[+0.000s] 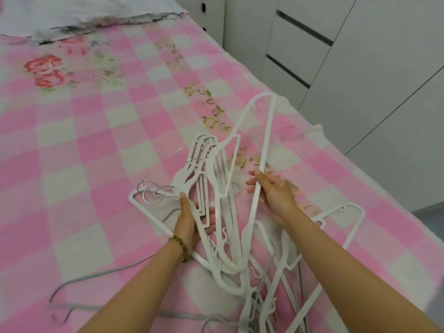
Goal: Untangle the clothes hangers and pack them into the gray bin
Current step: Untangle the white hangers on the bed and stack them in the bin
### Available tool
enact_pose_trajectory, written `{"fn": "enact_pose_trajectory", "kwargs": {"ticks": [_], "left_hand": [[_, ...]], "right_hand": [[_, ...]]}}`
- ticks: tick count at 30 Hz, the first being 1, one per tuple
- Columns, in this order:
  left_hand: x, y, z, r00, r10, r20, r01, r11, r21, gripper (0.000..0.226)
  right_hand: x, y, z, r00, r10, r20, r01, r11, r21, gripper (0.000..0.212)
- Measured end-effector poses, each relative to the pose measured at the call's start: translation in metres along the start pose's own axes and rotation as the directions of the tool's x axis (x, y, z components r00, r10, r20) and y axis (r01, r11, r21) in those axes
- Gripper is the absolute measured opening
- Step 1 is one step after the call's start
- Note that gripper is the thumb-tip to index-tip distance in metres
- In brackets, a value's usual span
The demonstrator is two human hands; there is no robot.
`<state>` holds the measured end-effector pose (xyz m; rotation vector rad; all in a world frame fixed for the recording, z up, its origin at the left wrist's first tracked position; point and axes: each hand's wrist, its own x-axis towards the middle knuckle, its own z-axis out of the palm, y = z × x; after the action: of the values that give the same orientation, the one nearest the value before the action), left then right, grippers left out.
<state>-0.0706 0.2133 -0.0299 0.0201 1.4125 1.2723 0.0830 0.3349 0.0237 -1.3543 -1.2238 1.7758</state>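
Since the gray bin shows nowhere in this view, I judge that packing has not begun and the work is at the untangling stage. The left hand (186, 222) has its fingers and thumb curled round a gathered stack of white hangers (204, 162), held raised above the bed (96, 140). The right hand (274, 195) grips the straight bar of a single white hanger (268, 131) that slants upward, its lower end caught among the others (whether it is truly hooked or just resting there, I cannot tell). At the near right a loose heap of white hangers (292, 263) lies crossed on the bed, and a few gray hangers (103, 272) lie apart at the near left. So one stack is gathered; the heap and the gray ones are left to sort
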Motion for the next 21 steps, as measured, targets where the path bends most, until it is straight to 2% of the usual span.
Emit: {"fn": "enact_pose_trajectory", "kwargs": {"ticks": [2,4,6,7,8,10,12,14,17,21], "left_hand": [[-0.002,-0.002,0.004,1.000,-0.005,0.019,0.004,0.998,0.065,0.076],[-0.003,-0.008,0.005,0.997,0.059,-0.055,-0.051,0.988,0.147,0.063],[-0.004,-0.014,0.003,0.987,0.120,-0.110,-0.098,0.979,0.181,0.049],[-0.004,-0.016,0.002,0.982,0.143,-0.126,-0.116,0.974,0.194,0.044],[-0.004,-0.017,0.001,0.977,0.164,-0.135,-0.134,0.968,0.210,0.041],[-0.005,-0.018,0.001,0.971,0.193,-0.140,-0.162,0.965,0.207,0.035],[-0.007,-0.019,0.003,0.969,0.209,-0.135,-0.184,0.968,0.171,0.036],[-0.009,-0.021,0.006,0.970,0.206,-0.129,-0.186,0.971,0.151,0.031],[-0.012,-0.024,0.013,0.971,0.211,-0.115,-0.191,0.967,0.167,0.028],[-0.016,-0.033,0.030,0.977,0.203,-0.073,-0.184,0.962,0.203,0.033]], "right_hand": [[-0.009,0.019,0.019,0.990,0.099,0.104,-0.088,0.990,-0.109,0.019],[-0.015,0.034,0.028,0.990,0.085,0.112,-0.051,0.960,-0.274,0.026],[-0.020,0.046,0.022,0.996,-0.087,-0.029,0.066,0.898,-0.435,0.022],[-0.024,0.050,0.015,0.966,-0.206,-0.158,0.098,0.853,-0.512,0.014],[-0.030,0.054,0.006,0.908,-0.310,-0.283,0.099,0.813,-0.574,0.009],[-0.043,0.065,-0.013,0.807,-0.377,-0.455,0.008,0.776,-0.630,0.027],[-0.054,0.077,-0.026,0.781,-0.329,-0.531,-0.133,0.742,-0.657,0.048],[-0.062,0.084,-0.034,0.794,-0.272,-0.544,-0.199,0.728,-0.656,0.056],[-0.062,0.082,-0.042,0.842,-0.194,-0.503,-0.200,0.753,-0.626,0.053],[-0.055,0.077,-0.058,0.862,-0.120,-0.492,-0.244,0.752,-0.612,0.044]]}}
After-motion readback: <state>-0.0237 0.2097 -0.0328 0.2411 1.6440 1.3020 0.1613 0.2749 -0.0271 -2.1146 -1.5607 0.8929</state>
